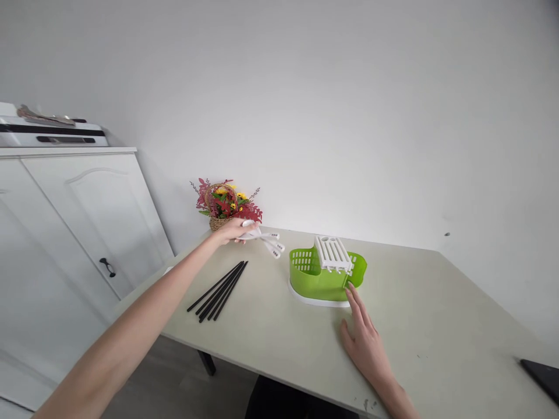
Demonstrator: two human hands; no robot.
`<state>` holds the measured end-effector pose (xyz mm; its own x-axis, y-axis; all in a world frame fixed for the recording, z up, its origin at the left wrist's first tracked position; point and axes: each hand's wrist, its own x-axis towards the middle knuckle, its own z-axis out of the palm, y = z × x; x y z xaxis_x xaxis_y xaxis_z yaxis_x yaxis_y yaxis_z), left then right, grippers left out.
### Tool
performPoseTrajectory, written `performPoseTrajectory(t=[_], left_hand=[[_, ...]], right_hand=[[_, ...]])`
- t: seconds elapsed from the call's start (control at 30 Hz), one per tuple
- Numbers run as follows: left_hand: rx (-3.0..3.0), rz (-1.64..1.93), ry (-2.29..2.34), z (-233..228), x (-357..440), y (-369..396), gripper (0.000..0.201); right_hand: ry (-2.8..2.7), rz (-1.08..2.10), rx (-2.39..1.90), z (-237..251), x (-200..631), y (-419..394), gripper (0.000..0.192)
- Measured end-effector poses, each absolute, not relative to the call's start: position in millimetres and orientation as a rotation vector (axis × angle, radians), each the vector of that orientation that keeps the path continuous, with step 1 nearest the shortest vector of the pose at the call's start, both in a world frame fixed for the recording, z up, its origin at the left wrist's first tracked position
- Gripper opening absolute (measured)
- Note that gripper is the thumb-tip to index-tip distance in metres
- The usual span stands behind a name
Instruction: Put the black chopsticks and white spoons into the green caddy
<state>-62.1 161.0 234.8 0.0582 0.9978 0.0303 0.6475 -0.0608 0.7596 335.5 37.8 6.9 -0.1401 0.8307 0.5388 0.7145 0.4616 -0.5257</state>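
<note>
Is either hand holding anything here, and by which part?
The left hand grips a bunch of white spoons by one end. The right hand holds nothing; its fingertips touch the green holder.

We find no readable text, labels, brands or numbers anywhere. The white spoon handles point(271, 243) just left of the green drainer basket point(325, 277) carry small dark marks, too small to read. We see plain plastic on the basket itself, and nothing printed on the surface point(437, 314) around it.
</note>
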Motion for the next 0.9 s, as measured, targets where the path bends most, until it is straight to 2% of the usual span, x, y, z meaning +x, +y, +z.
performPoseTrajectory(t=[0.1,0.23,0.5,0.73,0.9], left_hand=[[1.753,0.391,1.625,207.4,-80.9,155.5,0.067],[1.712,0.137,1.554,171.9,-94.4,156.4,0.070],[1.747,-0.033,1.613,137.3,-96.2,167.2,0.073],[1.894,-0.158,1.732,131.8,-87.6,171.2,0.054],[2.037,-0.159,1.854,126.5,-77.1,172.2,0.050]], right_hand=[[-1.893,0.196,-1.306,6.8,336.6,36.8,0.072],[-1.894,0.208,-1.315,7.9,337.7,35.4,0.070],[-1.885,0.214,-1.346,7.7,337.5,34.6,0.069],[-1.898,0.210,-1.357,8.0,337.7,33.8,0.069],[-1.898,0.206,-1.355,7.1,338.1,34.1,0.070]])
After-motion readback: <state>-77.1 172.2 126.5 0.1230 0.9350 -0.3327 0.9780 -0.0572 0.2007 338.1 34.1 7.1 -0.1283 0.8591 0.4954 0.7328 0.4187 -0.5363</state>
